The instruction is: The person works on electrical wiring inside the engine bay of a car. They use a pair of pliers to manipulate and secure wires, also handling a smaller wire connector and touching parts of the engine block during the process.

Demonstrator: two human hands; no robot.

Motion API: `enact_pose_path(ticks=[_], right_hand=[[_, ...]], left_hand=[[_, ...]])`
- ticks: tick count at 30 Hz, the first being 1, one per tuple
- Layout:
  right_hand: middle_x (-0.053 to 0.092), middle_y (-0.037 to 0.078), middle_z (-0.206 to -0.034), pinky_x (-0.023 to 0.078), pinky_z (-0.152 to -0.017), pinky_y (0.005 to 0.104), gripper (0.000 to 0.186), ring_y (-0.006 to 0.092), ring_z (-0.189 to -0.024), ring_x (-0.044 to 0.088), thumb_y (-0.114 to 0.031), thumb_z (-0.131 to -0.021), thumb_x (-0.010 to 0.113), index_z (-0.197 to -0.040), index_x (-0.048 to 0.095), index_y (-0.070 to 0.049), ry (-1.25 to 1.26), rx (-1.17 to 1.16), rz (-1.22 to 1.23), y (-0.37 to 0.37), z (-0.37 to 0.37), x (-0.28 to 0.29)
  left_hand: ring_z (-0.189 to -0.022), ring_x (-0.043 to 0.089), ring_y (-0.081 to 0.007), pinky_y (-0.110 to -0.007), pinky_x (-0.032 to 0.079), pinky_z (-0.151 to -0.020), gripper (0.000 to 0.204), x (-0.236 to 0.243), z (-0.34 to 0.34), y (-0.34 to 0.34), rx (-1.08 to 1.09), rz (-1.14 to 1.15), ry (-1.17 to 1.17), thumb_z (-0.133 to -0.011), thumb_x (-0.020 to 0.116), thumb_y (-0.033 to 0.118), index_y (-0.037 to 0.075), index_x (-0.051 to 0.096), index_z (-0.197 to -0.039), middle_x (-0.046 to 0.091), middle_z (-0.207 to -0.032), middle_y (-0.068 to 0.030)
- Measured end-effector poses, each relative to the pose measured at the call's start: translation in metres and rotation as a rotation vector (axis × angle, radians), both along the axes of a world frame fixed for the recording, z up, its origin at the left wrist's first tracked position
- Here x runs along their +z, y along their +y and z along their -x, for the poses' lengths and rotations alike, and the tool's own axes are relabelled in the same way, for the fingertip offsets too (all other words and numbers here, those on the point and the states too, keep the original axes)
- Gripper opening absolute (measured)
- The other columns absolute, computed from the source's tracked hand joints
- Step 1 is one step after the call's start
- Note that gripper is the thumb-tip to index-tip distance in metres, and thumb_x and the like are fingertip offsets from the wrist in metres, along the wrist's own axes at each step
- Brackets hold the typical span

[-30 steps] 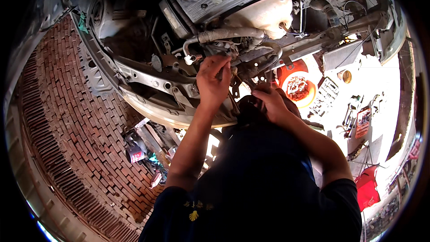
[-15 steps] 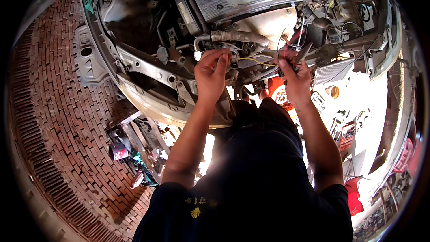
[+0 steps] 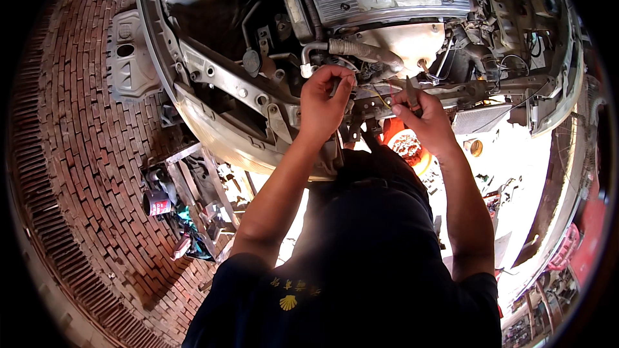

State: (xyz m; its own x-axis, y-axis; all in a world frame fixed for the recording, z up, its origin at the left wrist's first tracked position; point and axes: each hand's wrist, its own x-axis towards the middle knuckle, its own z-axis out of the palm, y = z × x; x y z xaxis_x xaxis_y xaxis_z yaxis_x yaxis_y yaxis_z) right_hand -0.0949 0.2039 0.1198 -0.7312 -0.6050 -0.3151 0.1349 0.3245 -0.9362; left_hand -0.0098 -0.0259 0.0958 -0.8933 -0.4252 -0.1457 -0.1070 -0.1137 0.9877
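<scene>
My left hand (image 3: 324,104) is closed at the front of the engine bay, beside a metal pipe with a corrugated sleeve (image 3: 358,50), fingertips pinched on something small I cannot make out, probably wire. To its right, my right hand (image 3: 424,117) is closed around pliers (image 3: 412,95), jaws pointing up. A thin yellow wire (image 3: 379,95) runs between my hands, with a thin red wire near the pliers. Above them are a pale heat shield (image 3: 383,42) and the ribbed engine cover (image 3: 406,2).
A silver radiator (image 3: 476,120) is at the right, above an orange bucket (image 3: 419,161) with small parts. The bumper (image 3: 225,148) curves in front of me. A metal frame (image 3: 184,153) holding clutter stands on the brick floor (image 3: 90,154). A grey panel (image 3: 135,71) lies at the left.
My right hand has risen from low beside the bumper to the wires, and pliers and wires have come into view in it. My left hand stays pinched, slightly further right as the view shifted.
</scene>
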Motion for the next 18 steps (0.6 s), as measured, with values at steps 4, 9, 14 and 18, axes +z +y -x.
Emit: enact_pose_path(ticks=[4,9,14,18], right_hand=[[0.068,0.003,-0.093,0.048,-0.082,0.0294,0.02,0.0098,-0.087,0.058,-0.017,-0.099,0.072,-0.108,0.068,0.0,0.02,0.092,-0.082,-0.02,-0.002,0.007],[0.071,0.01,-0.091,0.052,-0.082,0.0352,0.03,0.0182,-0.085,0.066,-0.026,-0.096,0.073,-0.107,0.069,0.002,0.042,0.028,-0.173,-0.032,-0.003,0.001],[0.07,0.01,-0.089,0.051,-0.08,0.0352,0.029,0.018,-0.084,0.065,-0.025,-0.096,0.072,-0.103,0.068,0.003,0.016,-0.01,-0.18,-0.038,-0.004,0.0],[0.067,0.008,-0.085,0.049,-0.078,0.0342,0.028,0.0158,-0.081,0.061,-0.025,-0.096,0.072,-0.1,0.067,0.003,-0.011,-0.039,-0.167,-0.038,-0.004,-0.006]], left_hand=[[-0.086,0.062,-0.004,-0.019,0.048,-0.077,0.007,-0.004,0.0,-0.001,-0.016,0.094,-0.009,-0.103,0.066,0.004,-0.001,0.067,-0.106,0.071,-0.096,-0.0005],[-0.087,0.063,-0.0054,-0.022,0.05,-0.079,0.01,-0.005,0.0,-0.002,-0.051,0.224,-0.015,-0.103,0.065,0.006,-0.003,0.067,-0.108,0.071,-0.097,-0.0025],[-0.089,0.065,-0.0069,-0.023,0.052,-0.082,0.012,-0.005,0.001,-0.002,-0.023,0.155,-0.038,-0.103,0.066,0.007,-0.004,0.067,-0.108,0.072,-0.098,-0.0039],[-0.089,0.065,-0.007,-0.022,0.052,-0.082,0.012,0.0,0.001,-0.001,-0.022,0.129,-0.058,-0.103,0.067,0.007,-0.004,0.068,-0.107,0.072,-0.097,-0.0039]])
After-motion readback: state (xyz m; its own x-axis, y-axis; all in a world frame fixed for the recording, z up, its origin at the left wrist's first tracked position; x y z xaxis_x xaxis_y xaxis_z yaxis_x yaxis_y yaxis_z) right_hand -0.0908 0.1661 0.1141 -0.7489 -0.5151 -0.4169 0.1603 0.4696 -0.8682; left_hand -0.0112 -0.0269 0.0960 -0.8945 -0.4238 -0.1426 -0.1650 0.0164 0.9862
